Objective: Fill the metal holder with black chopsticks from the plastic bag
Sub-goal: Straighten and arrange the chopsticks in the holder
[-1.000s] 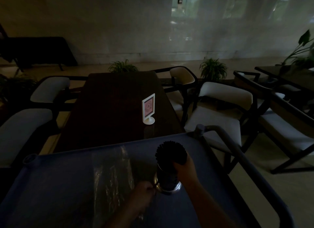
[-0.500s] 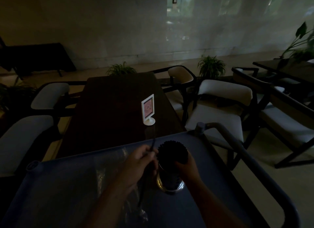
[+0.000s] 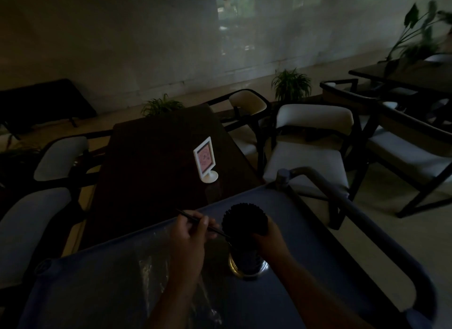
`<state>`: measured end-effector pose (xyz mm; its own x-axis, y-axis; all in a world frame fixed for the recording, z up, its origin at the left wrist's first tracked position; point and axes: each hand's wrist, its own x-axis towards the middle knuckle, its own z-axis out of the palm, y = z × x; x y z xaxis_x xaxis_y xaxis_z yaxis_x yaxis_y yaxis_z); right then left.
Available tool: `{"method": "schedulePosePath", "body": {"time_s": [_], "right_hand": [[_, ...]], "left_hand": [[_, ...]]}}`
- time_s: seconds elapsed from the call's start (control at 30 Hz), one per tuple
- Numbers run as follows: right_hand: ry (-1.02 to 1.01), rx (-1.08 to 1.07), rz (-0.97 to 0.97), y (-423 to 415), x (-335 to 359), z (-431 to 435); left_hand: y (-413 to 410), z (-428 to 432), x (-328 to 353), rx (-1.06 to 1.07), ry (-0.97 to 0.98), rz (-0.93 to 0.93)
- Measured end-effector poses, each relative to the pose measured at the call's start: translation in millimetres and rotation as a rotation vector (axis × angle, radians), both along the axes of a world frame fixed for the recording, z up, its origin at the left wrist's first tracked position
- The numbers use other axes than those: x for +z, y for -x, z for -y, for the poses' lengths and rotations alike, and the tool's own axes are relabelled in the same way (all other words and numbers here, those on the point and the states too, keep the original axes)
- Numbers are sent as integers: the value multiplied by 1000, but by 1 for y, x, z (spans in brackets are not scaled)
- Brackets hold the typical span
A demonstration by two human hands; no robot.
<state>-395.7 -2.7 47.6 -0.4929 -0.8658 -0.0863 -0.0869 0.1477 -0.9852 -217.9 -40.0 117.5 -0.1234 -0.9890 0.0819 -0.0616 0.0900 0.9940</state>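
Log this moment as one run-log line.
left hand: holding chopstick | right hand: gripping metal holder | holder: nearly full | plastic bag: on cart

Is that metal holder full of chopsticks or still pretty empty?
Nearly full: the metal holder shows a dense bundle of black chopsticks crowding its top.

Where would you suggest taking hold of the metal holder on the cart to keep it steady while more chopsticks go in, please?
Grip the metal holder around its upright side wall, from its right. It is a cylinder with a top packed with black chopsticks, so that end offers no hold. The right hand already grips high on that side, leaving the left free for the left hand, which is bringing in a single chopstick.
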Motion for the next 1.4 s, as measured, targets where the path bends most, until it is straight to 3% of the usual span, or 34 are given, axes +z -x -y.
{"method": "schedulePosePath", "body": {"time_s": [0.13,0.47,0.53,0.67,1.0,1.4], "right_hand": [[-3,-18,-4,-3,1,1],[-12,-30,-26,-6,-2,4],[-10,-30,-10,-6,-3,3],[12,-37,-23,-4,-2,2],[4,-2,-47,-4,-2,5],[46,36,102,4,-1,2]], "left_hand": [[-2,-4,-15,-7,56,230],[23,-13,-23,-27,135,373],[27,-11,-21,-57,54,344],[32,-9,-20,-238,-196,98],[23,-9,-58,-475,-299,176],[32,3,-73,-299,-345,35]]}}
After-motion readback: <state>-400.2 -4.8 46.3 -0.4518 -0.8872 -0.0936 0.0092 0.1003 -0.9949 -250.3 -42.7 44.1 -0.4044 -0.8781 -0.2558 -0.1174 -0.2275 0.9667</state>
